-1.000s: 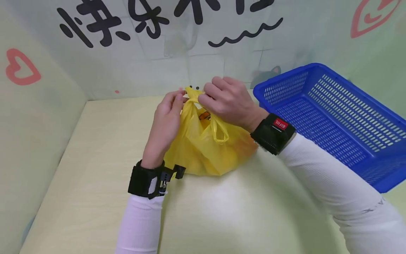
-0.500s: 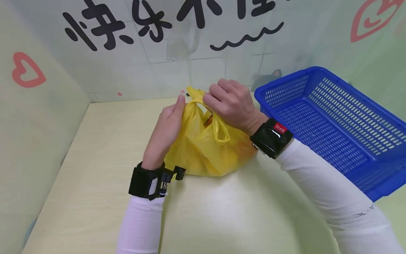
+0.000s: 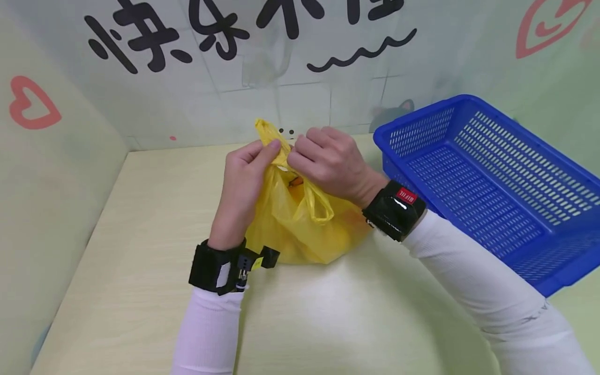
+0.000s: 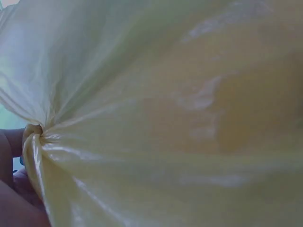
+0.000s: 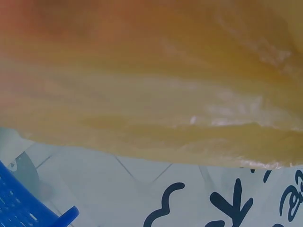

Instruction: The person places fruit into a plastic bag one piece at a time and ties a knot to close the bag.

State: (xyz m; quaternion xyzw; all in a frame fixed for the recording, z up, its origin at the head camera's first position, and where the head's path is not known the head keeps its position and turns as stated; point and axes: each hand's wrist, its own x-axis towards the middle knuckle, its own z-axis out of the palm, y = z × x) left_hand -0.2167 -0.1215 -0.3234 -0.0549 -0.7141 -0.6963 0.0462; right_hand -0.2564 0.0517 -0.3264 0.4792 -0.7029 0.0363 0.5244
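A filled yellow plastic bag (image 3: 300, 234) sits on the table, with orange and yellow contents showing through its thin film. My left hand (image 3: 241, 182) pinches the twisted top of the bag between thumb and fingers, and a loose tail sticks up beyond the thumb. Close beside it, my right hand (image 3: 330, 164) has its fingers curled round the gathered neck. A handle loop hangs below the right hand. In the left wrist view the bag (image 4: 165, 118) is drawn into tight folds at the fingers (image 4: 16, 142). The bag (image 5: 151, 94) fills most of the right wrist view.
An open blue plastic basket (image 3: 469, 182) with slotted walls stands to the right, near the right forearm. A wall with black lettering (image 3: 225, 31) rises behind the pale table (image 3: 140, 250), and another wall (image 3: 42, 182) borders it on the left.
The bag's twisted top has shifted left and its tail now stands up past the left thumb. My right hand has come slightly down and left, nearer the left hand.
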